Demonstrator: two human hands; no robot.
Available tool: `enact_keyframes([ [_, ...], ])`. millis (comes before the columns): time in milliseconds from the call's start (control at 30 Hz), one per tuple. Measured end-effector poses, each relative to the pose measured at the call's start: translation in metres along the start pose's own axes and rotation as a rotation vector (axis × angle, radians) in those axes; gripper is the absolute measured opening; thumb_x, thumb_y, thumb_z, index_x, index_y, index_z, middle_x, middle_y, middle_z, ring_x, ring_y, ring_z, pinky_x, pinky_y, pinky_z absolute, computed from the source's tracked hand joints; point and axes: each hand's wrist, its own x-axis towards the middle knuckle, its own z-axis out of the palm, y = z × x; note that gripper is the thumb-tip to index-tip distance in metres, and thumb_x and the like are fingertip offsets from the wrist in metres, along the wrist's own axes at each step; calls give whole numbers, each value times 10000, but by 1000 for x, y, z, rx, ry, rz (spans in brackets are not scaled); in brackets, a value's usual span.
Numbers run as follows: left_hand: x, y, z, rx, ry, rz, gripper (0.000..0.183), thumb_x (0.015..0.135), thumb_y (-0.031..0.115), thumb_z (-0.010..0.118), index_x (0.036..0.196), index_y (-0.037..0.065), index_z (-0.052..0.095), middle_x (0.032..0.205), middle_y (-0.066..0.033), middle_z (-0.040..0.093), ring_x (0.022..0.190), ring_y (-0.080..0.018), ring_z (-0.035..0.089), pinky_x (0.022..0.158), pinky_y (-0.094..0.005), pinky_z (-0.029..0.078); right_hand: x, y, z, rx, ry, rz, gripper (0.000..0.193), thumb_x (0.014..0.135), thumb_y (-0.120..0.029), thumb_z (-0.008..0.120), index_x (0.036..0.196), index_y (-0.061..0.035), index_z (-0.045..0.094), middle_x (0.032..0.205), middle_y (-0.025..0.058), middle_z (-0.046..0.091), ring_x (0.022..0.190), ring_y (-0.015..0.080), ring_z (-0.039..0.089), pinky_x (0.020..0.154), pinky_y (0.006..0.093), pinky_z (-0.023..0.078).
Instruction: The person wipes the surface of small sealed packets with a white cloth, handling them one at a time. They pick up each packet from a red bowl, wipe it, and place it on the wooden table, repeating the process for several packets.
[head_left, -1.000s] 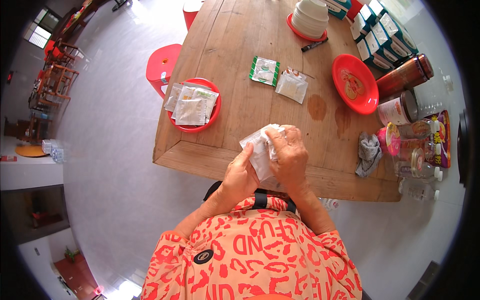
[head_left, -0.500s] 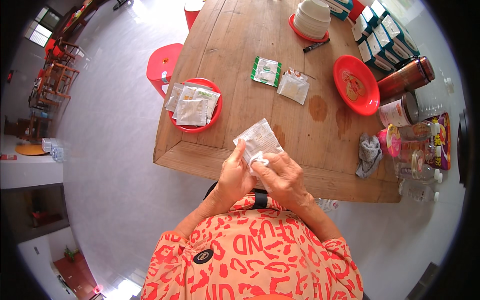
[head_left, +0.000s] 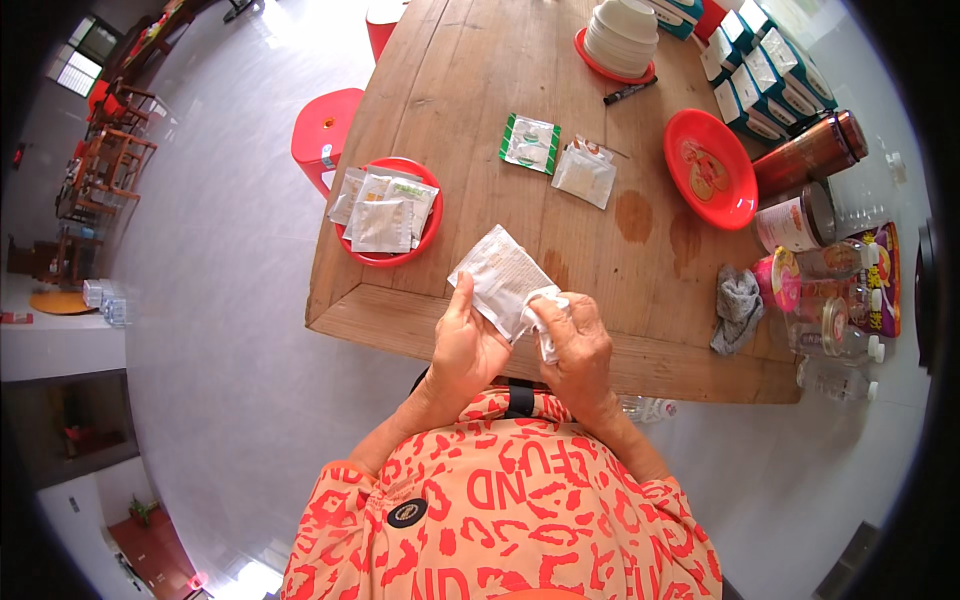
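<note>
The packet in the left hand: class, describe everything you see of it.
The packet is white, flat and four-cornered, with faint print on its upper face; it looks like paper or thin film. It is held askew over the near part of the table, one corner pointing up the picture. The left hand holds it at its lower left; a crumpled white wad in the right hand overlaps its right side.

A red stool (head_left: pixel 328 125) stands at upper left, wooden chairs (head_left: pixel 122 150) at far left, a stack of white bowls (head_left: pixel 618 48) with a black pen (head_left: pixel 630 92) near it at upper right, and, along the right side, a red plate (head_left: pixel 735 185), a coppery flask (head_left: pixel 815 152), a crumpled grey cloth (head_left: pixel 738 310) and clear bottles (head_left: pixel 838 380).
</note>
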Motion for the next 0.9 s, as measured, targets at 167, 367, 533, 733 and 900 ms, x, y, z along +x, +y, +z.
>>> enact_keyframes([
  [167,-4,5,7,40,56,-9,533,1058,387,262,1424,16,370,1435,-144,463,1316,-287,455,1130,-467,328,-4,-9,-2,125,-182,-105,315,732,-11,687,1040,-59,650,921,142,615,868,318,613,712,397,534],
  [367,-1,0,-8,10,-40,-66,506,1050,421,312,1357,41,444,1315,-105,560,1216,-251,541,1061,-427,410,24,-12,-13,150,-102,-183,307,702,-43,713,1004,-52,666,955,122,628,846,295,616,687,376,534],
  [533,-6,2,-7,53,-40,-151,587,1049,445,251,1429,14,371,1407,-132,490,1275,-284,492,1093,-436,380,26,-14,-4,27,-172,-283,281,709,-103,690,985,-61,660,938,93,616,829,265,597,666,358,530],
  [733,-8,2,-14,171,-38,-183,604,1037,482,275,1431,37,384,1325,-134,553,1171,-277,577,1027,-447,445,17,-15,-13,174,-356,-271,246,722,-88,685,966,-78,651,921,85,608,824,263,610,662,354,534],
  [900,-5,-1,-9,98,-160,-136,657,1021,547,246,1479,80,316,1397,-122,486,1266,-267,494,1081,-438,389,29,-17,-11,106,-141,-230,287,694,-71,695,980,-75,671,928,88,616,868,282,630,684,367,545],
])
